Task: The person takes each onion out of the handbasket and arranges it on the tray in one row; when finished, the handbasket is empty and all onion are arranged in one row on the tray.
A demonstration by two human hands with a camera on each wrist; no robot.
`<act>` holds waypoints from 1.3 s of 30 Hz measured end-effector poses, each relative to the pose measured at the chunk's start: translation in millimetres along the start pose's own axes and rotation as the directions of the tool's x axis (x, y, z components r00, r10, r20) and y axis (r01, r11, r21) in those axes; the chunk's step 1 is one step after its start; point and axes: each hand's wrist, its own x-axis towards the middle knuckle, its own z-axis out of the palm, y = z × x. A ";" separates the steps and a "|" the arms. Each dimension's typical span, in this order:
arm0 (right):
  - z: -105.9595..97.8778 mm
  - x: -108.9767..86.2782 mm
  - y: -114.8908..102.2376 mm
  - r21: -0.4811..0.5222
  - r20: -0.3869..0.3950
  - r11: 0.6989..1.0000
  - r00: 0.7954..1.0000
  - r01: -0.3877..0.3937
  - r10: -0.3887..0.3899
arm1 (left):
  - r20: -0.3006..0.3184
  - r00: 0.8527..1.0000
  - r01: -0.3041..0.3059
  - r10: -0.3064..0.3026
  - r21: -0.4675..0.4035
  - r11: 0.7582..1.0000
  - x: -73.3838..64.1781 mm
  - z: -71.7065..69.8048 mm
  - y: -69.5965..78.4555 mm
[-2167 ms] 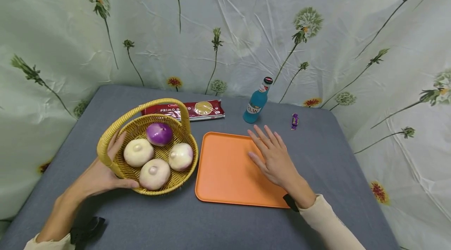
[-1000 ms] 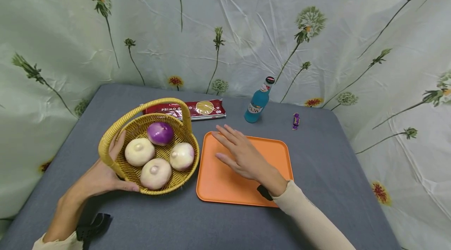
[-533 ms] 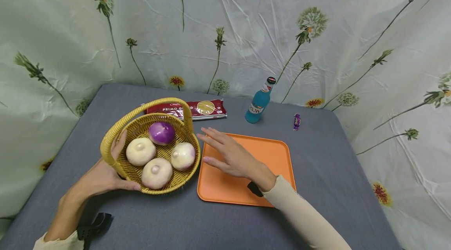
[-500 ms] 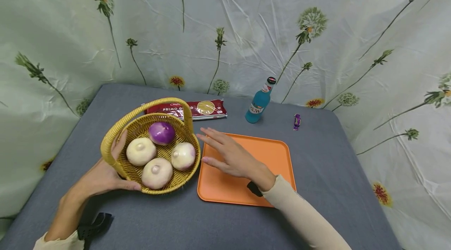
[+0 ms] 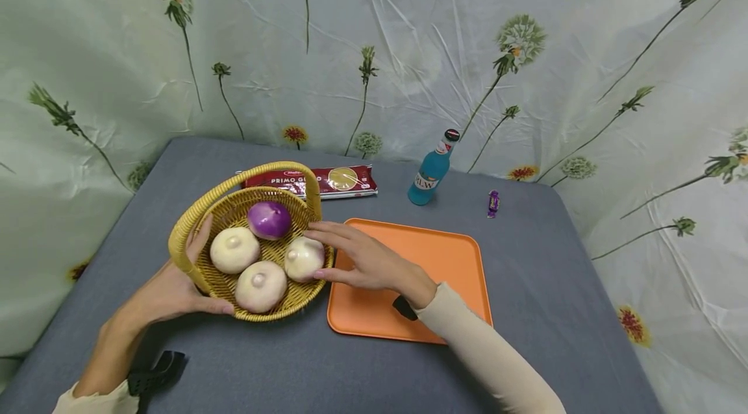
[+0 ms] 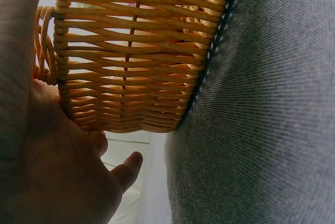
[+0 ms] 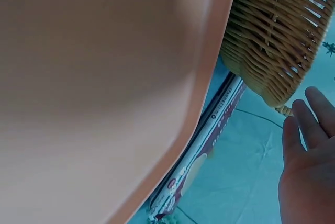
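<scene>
A yellow wicker basket (image 5: 274,316) with a tall handle holds one glossy purple and several white, onion-like vegetables; a purple one (image 5: 269,220) lies at the back. My left hand (image 5: 166,297) rests against the basket's left side, thumb extended along the front, fingers straight up behind the handle. In the left wrist view its palm lies close along the woven wall (image 6: 136,56). My right hand (image 5: 365,261) reaches over the basket's right rim, fingers straight, thumb and fingertips spread on either side of the right-hand white vegetable (image 5: 302,261), right at its surface.
An orange tray (image 5: 432,239) lies beside the basket, under my right forearm. Behind the basket is a red pasta packet (image 5: 345,182). A blue bottle (image 5: 429,174) stands at the back, with a purple wrapped candy (image 5: 493,204) to its right. A patterned curtain borders the grey-covered table.
My right hand has moved left across the orange tray, from its right side to over the basket's right rim. The left hand and the basket have stayed in place.
</scene>
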 end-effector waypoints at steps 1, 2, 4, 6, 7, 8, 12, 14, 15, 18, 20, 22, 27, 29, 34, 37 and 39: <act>0.7 1.6 0.3 0.007 0.004 1.000 1.000 -0.004 0.004 | 0.001 1.000 0.000 0.000 0.000 1.000 0.1 -0.2 0.1; 1.5 3.3 0.6 0.017 0.009 1.000 1.000 -0.010 0.010 | 0.001 1.000 0.002 -0.002 -0.002 1.000 0.2 -0.2 0.4; 3.0 6.5 1.2 0.029 0.015 0.999 1.000 -0.021 0.020 | 0.000 1.000 -0.002 0.002 -0.002 1.000 0.7 -0.3 0.7; 4.6 9.2 1.8 0.032 0.026 0.999 0.999 -0.034 0.034 | -0.002 1.000 -0.005 0.005 0.003 1.000 0.9 -0.2 0.6; 5.4 10.2 2.1 0.031 0.031 0.999 0.999 -0.041 0.040 | -0.004 1.000 -0.007 0.007 0.005 1.000 0.9 0.0 0.2; 6.2 11.2 2.5 0.033 0.035 0.998 0.998 -0.046 0.045 | -0.006 1.000 -0.011 0.011 0.008 1.000 1.0 0.2 -0.1; 8.8 13.5 3.8 0.025 0.044 0.998 0.997 -0.057 0.056 | -0.015 1.000 -0.026 0.026 0.017 1.000 0.4 0.6 -1.8; 9.8 14.3 4.1 0.019 0.035 0.998 0.998 -0.052 0.052 | -0.020 0.999 -0.036 0.036 0.018 0.999 0.2 0.8 -2.4; 10.2 14.7 4.1 0.014 0.032 0.999 0.998 -0.049 0.048 | -0.020 0.999 -0.039 0.039 0.017 0.999 0.1 1.0 -2.4; 11.3 16.2 3.7 0.001 0.015 0.999 0.999 -0.033 0.033 | -0.023 0.999 -0.046 0.047 0.022 0.999 -0.3 1.6 -2.6; 11.7 17.7 3.1 -0.010 0.004 1.000 1.000 -0.022 0.022 | -0.024 0.998 -0.050 0.051 0.023 0.998 -0.4 1.5 -2.7; 12.0 19.4 2.6 -0.019 -0.008 1.000 1.000 -0.010 0.010 | -0.026 0.998 -0.054 0.055 0.027 0.998 -0.5 1.2 -2.9; 12.8 23.3 3.3 -0.060 -0.020 0.998 1.000 0.015 -0.017 | -0.026 0.998 -0.051 0.051 0.030 0.998 -0.6 1.1 -2.5; 13.3 24.4 3.9 -0.079 -0.016 0.997 1.000 0.023 -0.025 | -0.026 0.998 -0.052 0.053 0.029 0.998 -0.6 1.5 -2.1; 15.6 27.5 4.0 -0.071 0.024 0.997 1.000 0.022 -0.020 | -0.029 0.998 -0.054 0.055 0.033 0.998 -2.1 2.6 -2.5; 18.0 29.3 3.9 -0.052 0.053 0.999 0.999 0.001 0.002 | -0.029 0.998 -0.050 0.052 0.037 0.998 -2.6 1.9 -1.9; 18.9 30.3 3.6 -0.058 0.061 0.998 0.998 -0.013 0.016 | -0.029 0.998 -0.053 0.054 0.033 0.998 -2.3 1.1 -1.6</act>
